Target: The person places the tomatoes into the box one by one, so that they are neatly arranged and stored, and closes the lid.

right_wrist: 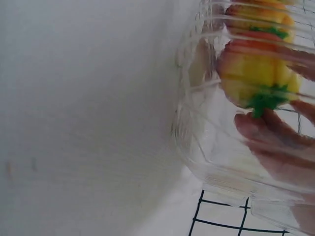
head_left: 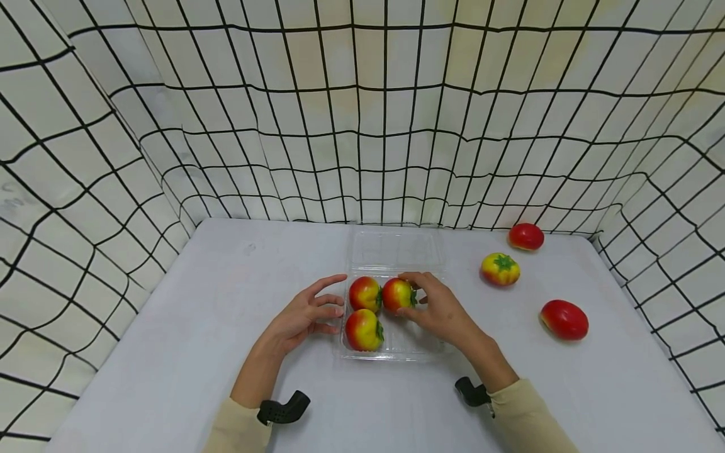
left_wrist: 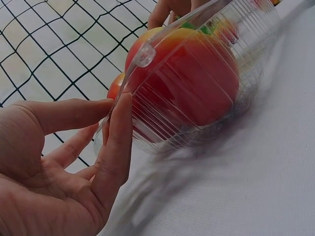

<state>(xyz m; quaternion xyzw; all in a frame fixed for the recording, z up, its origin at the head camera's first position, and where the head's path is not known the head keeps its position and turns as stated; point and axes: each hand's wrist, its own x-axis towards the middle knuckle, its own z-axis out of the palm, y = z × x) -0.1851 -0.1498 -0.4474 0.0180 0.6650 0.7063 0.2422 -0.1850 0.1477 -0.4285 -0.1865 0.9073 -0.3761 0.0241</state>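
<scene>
A clear plastic clamshell box (head_left: 404,343) lies opened on the table, its lid (head_left: 394,248) folded back. Inside are three red-and-yellow artificial fruits with green leafy tops: back left (head_left: 362,293), front left (head_left: 360,329) and back right (head_left: 396,294). My right hand (head_left: 438,311) grips the back right fruit between thumb and fingers; the right wrist view shows this fruit (right_wrist: 258,73) through the box wall. At the box's left side is my left hand (head_left: 303,318). In the left wrist view, its thumb and finger (left_wrist: 120,132) pinch the box's rim.
On the table's right side lie a yellow fruit with a green top (head_left: 500,269) and two red fruits, one farther back (head_left: 526,236) and one nearer (head_left: 564,319). Black netting (head_left: 385,135) over pale walls encloses the white table (head_left: 226,283) at the back and sides.
</scene>
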